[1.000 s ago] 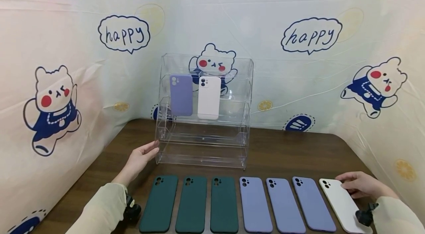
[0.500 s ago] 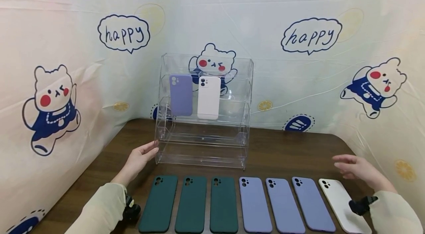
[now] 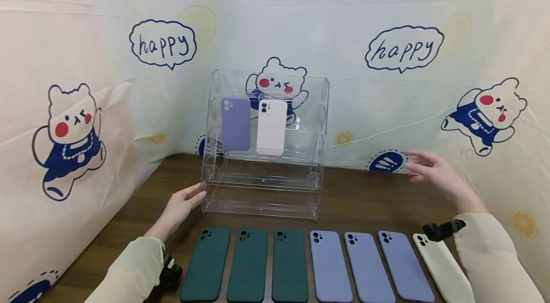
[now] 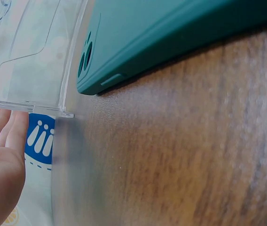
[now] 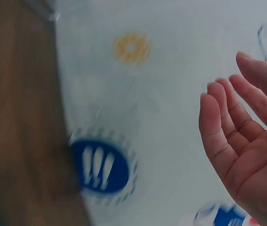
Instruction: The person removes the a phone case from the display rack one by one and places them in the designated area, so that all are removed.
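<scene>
My left hand [image 3: 182, 205] holds the lower left edge of a clear acrylic display rack [image 3: 262, 210], with the thumb at the panel's edge in the left wrist view. A purple phone case [image 3: 236, 124] and a white phone case [image 3: 271, 127] stand side by side in the rack's upper part. My right hand [image 3: 434, 172] is in the air right of the rack, fingers slightly bent, holding nothing. Along the table front lie several more cases: green phone cases [image 3: 246, 265] at left, purple phone cases [image 3: 331, 266] in the middle, a white phone case [image 3: 442, 267] at far right, partly behind my right wrist.
The brown wooden table [image 3: 369, 198] carries the rack and the row of cases. A cloth [image 3: 343, 16] printed with bears and "happy" bubbles hangs behind and at both sides. Lower tiers of the rack hold no cases.
My right hand has left the white phone case at far right, rising and moving forward and left. My left hand stays at the rack's edge, and the cases have kept their places.
</scene>
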The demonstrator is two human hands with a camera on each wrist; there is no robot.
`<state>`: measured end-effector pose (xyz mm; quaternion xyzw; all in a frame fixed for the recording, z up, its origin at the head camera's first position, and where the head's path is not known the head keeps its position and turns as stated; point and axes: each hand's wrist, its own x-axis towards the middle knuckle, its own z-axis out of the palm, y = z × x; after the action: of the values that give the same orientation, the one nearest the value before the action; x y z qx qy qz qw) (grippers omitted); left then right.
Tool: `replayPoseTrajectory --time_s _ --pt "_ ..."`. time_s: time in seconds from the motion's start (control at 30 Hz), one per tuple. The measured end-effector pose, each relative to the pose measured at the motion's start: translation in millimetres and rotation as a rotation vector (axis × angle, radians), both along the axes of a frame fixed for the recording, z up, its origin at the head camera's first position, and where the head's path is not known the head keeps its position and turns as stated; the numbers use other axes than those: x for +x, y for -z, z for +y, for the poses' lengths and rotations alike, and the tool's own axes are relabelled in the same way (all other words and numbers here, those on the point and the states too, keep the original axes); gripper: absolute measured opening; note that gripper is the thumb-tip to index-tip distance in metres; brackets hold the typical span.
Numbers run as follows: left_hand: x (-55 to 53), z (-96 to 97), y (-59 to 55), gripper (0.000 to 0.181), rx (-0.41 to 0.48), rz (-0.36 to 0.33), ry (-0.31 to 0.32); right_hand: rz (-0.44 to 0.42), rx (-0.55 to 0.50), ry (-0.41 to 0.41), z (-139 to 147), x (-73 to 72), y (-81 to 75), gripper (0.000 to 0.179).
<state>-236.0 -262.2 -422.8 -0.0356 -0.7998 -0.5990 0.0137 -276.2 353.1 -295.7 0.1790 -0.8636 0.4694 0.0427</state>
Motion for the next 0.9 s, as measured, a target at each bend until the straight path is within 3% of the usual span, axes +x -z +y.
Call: replayPoseTrajectory --time_s 0.2,0.43,0.63,0.9 --pt "-1.0 0.1 0.5 0.057 -0.004 0.005 -0.005 0.051 -0.029 -0.021 -51 -11.9 -36.9 0.055" --pt "-0.9 1.2 -0.8 0.056 0.004 0.014 -0.001 0.078 -0.079 -0.045 -107 -23.5 -67.2 0.056" --pt "-1.2 1.8 -1.6 0.057 0.007 0.013 -0.003 0.099 -0.107 -0.085 -149 -36.9 -77.4 0.053" --pt "-1.4 0.8 -0.7 0.056 -0.004 0.016 -0.016 0.047 -0.11 -0.093 -201 -53.2 -75.6 0.055"
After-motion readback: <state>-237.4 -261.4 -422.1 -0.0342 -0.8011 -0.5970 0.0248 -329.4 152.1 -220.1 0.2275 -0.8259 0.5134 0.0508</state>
